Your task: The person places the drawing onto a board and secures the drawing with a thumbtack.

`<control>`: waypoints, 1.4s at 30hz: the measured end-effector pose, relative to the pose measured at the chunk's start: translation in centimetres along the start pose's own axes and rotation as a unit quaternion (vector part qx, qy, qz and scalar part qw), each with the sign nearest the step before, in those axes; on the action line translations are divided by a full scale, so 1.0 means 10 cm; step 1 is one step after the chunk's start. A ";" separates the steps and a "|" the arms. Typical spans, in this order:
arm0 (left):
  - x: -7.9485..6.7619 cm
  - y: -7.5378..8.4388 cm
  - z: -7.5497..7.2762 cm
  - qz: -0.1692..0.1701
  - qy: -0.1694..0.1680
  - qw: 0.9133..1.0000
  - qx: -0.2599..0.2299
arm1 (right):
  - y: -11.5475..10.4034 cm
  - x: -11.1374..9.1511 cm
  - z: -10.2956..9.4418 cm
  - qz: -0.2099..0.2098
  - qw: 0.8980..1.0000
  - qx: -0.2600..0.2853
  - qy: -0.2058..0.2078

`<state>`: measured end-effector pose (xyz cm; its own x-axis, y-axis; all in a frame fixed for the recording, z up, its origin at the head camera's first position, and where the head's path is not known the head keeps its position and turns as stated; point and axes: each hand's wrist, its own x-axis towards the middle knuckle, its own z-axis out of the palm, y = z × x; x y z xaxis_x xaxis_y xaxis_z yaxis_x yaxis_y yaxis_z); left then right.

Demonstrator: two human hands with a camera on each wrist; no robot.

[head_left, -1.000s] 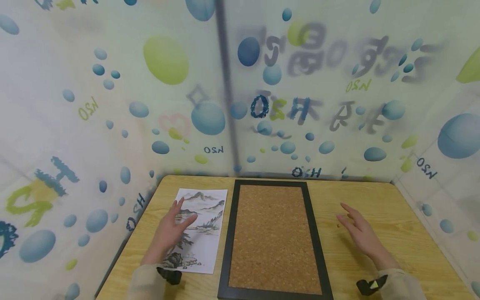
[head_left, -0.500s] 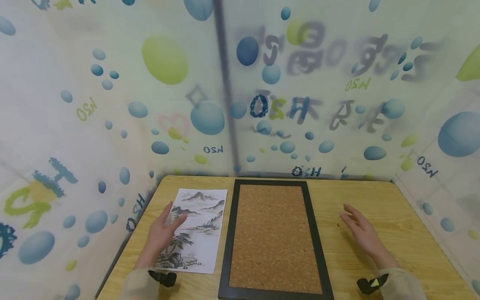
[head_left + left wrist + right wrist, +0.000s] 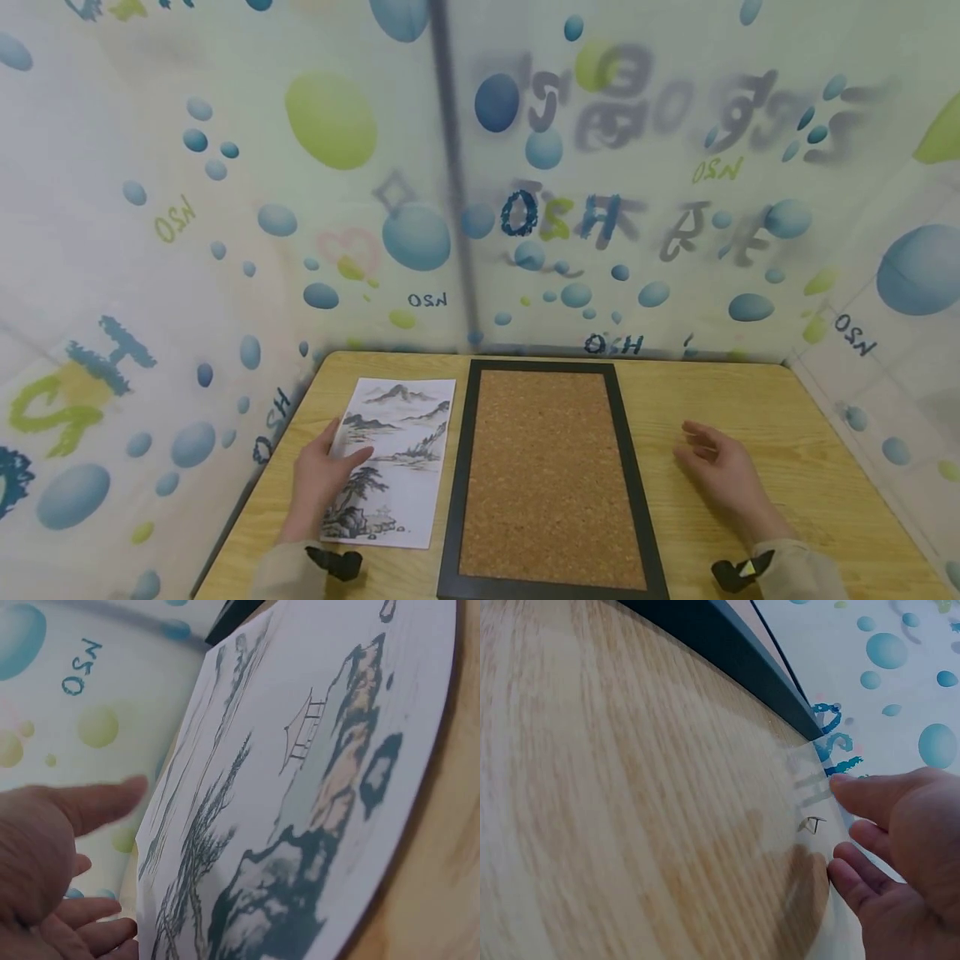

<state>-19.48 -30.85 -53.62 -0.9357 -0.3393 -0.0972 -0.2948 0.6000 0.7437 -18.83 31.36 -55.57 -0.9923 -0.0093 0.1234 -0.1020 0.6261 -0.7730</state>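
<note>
A sheet of white paper with an ink landscape print [image 3: 401,462] lies on the left of the table. My left hand [image 3: 322,475] is at its left edge, thumb reaching over the print and fingers loosely bent beside the edge, as the left wrist view also shows. To the right of the cork board [image 3: 551,475], my right hand [image 3: 723,479] hovers low over the wood with relaxed fingers, holding nothing. Just in front of its thumb and fingertips, a small thumbtack [image 3: 814,823] lies on the tabletop in the right wrist view; in the head view the hand covers it.
The board has a raised black frame [image 3: 637,492] and lies flat between the hands. A wooden table [image 3: 787,433] runs back to a fabric wall [image 3: 675,275] printed with bubbles and letters. Similar walls stand close on both sides.
My left hand has drawn back leftward from over the print to the paper's edge. My right hand has come slightly lower, its fingers curving in, and now covers the tack in the head view.
</note>
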 end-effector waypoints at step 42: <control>0.06 -0.15 -0.07 -0.103 0.043 0.989 -0.098 | 0.01 0.05 0.08 0.025 0.999 -0.036 0.030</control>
<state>-19.44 -32.48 -54.35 -0.8375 -0.5046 -0.2098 -0.4264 0.3634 0.8283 -19.36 30.84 -56.07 -0.9898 0.0694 0.1245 -0.0447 0.6786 -0.7332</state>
